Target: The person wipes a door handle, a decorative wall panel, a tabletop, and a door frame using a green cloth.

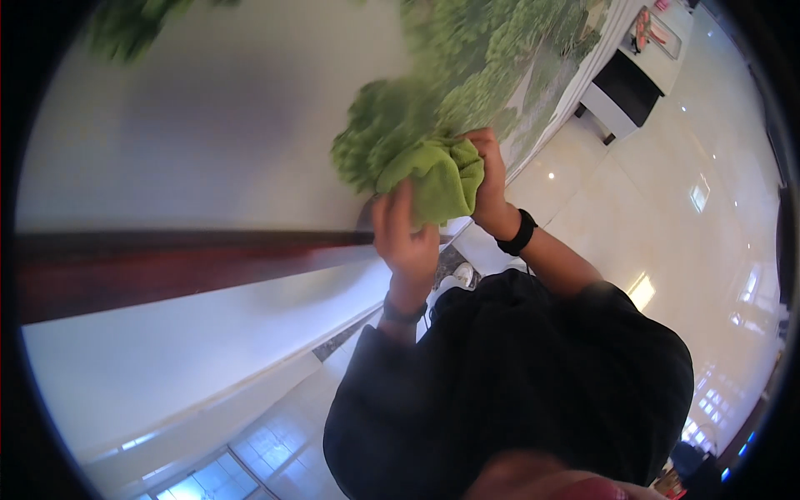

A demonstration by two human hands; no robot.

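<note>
A bunched green cloth (437, 183) is in front of a surface printed with green trees (492, 67). My right hand (490, 171) grips the cloth's right side, its fingers closed over the upper edge. At the lower left edge of the cloth, the fingers of my left hand (403, 229) are bent against it and hold it; the thumb is partly hidden. The cloth is folded and crumpled between both hands. Whether its far side touches the printed surface cannot be made out.
A dark red wooden rail (167, 262) runs along the left, below the printed surface. At the upper right stands a white table with a black panel (629, 90), bearing a tray (658, 35). Shiny cream floor tiles (658, 200) stretch out on the right.
</note>
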